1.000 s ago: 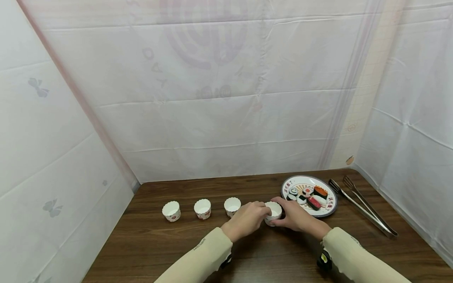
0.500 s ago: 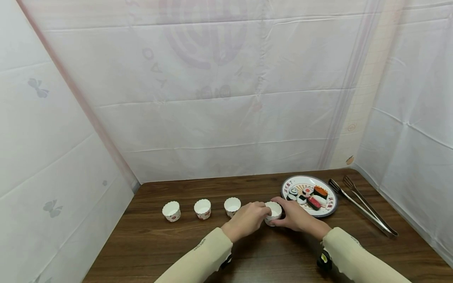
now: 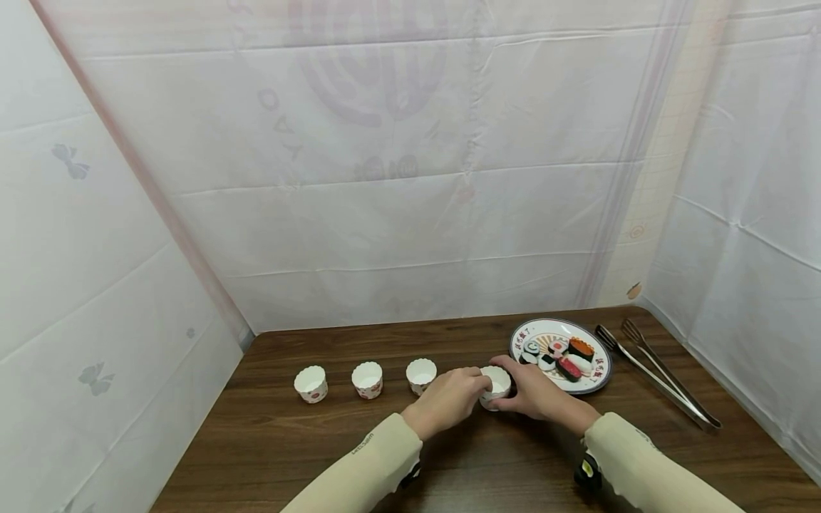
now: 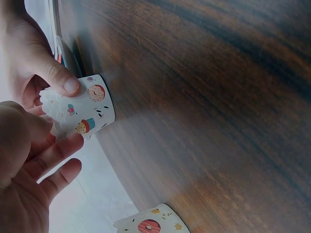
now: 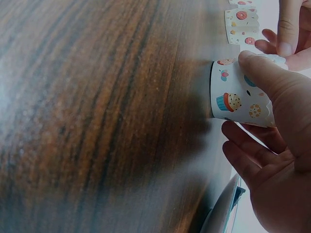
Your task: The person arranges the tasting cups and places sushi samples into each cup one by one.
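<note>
R hand (image 3: 534, 392) grip: holds cupcake-print paper baking cup (image 3: 497, 382), thumb on near wall, index finger at far rim. L hand (image 3: 451, 399) grip: narrow, thumb + finger pinching same cup's scalloped rim from L side.

Key relation: cup is directly btwn the two hands, touching both, so neither is nearer; axis vertical, mouth up, base apparently on desk (image 3: 308, 456), slightly R of mid-width.

Past L hand, row of three more, all upright, running toward desk's L edge: nearest cup (image 3: 420, 373), middle cup (image 3: 367, 379), outermost cup (image 3: 311, 383).

Just beyond R hand, nr desk's far edge: plate (image 3: 545, 328) w/ assorted sushi (image 3: 569, 368). Farther R, metal tongs (image 3: 661, 385), long axis slanting from far edge toward desk's R edge, tips pointing away from the person.
</note>
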Motion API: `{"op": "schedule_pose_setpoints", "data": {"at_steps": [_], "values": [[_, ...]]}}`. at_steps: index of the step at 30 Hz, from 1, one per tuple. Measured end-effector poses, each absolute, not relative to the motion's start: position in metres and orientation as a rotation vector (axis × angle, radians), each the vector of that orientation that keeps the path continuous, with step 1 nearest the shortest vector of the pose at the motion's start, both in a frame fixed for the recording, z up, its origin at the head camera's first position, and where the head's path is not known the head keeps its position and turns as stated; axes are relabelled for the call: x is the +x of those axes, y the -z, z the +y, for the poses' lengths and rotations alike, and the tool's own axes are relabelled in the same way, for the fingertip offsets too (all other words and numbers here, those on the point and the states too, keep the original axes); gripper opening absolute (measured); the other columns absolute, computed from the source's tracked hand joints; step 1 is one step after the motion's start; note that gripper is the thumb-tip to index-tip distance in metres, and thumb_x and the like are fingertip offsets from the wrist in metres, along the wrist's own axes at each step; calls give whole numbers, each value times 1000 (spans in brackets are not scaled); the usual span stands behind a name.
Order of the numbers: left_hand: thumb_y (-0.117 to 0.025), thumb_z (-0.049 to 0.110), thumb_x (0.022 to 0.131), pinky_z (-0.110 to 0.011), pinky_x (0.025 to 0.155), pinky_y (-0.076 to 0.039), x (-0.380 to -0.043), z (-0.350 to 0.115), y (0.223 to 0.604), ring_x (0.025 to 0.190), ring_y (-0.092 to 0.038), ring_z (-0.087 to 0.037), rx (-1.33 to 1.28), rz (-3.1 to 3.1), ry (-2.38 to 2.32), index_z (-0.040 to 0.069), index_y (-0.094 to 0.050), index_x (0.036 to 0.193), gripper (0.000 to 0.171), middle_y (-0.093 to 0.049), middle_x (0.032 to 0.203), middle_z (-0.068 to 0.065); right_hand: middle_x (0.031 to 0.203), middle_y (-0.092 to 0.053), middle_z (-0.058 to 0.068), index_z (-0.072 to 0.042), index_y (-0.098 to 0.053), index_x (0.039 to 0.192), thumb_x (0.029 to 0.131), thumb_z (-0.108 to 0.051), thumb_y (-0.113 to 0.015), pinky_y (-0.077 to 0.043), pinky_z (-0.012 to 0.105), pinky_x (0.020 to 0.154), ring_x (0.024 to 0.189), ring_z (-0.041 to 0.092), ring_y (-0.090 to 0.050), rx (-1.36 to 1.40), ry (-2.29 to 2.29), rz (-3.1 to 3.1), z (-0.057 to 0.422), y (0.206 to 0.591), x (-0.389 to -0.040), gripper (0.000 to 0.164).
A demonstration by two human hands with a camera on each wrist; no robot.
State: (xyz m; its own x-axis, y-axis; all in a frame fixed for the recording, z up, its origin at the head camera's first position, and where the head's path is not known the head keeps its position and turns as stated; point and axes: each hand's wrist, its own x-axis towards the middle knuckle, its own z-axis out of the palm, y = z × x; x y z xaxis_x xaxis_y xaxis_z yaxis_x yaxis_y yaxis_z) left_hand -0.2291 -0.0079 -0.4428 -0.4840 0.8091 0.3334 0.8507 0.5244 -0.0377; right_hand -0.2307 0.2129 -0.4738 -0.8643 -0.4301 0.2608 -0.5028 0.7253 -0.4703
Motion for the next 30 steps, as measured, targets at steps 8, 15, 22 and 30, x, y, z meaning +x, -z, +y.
{"op": "schedule_pose_setpoints", "data": {"at_steps": [8, 15, 22, 30], "values": [[-68, 3, 95, -17, 70, -51, -230, -10, 437, 85, -65, -8, -1404, -2438, 175, 15, -73, 106, 17, -68, 98, 2, 114, -69, 9, -6, -47, 145, 84, -38, -86, -54, 37, 77, 92, 17, -67, 723, -862, -2846, 213, 473, -231, 79], [-70, 4, 96, -16, 72, -51, -231, -16, 429, 86, -64, -9, -1399, -2363, 237, 12, -72, 109, 16, -67, 99, 0, 116, -68, 9, -6, -43, 146, 82, -39, -88, -55, 40, 81, 98, 20, -67, 700, -902, -2836, 212, 472, -232, 85], [-67, 6, 98, -17, 75, -52, -229, -25, 423, 86, -64, -9, -1378, -2240, 322, 9, -72, 109, 12, -67, 100, 0, 117, -69, 5, -8, -48, 141, 82, -40, -87, -55, 40, 82, 101, 20, -67, 718, -900, -2839, 213, 471, -232, 77], [-71, 3, 95, -16, 71, -49, -229, -46, 421, 81, -58, -8, -1342, -2170, 433, 10, -71, 99, 8, -64, 95, 2, 118, -69, 8, -9, -51, 140, 84, -37, -86, -55, 38, 80, 100, 21, -68, 793, -861, -2807, 214, 471, -232, 72]]}}
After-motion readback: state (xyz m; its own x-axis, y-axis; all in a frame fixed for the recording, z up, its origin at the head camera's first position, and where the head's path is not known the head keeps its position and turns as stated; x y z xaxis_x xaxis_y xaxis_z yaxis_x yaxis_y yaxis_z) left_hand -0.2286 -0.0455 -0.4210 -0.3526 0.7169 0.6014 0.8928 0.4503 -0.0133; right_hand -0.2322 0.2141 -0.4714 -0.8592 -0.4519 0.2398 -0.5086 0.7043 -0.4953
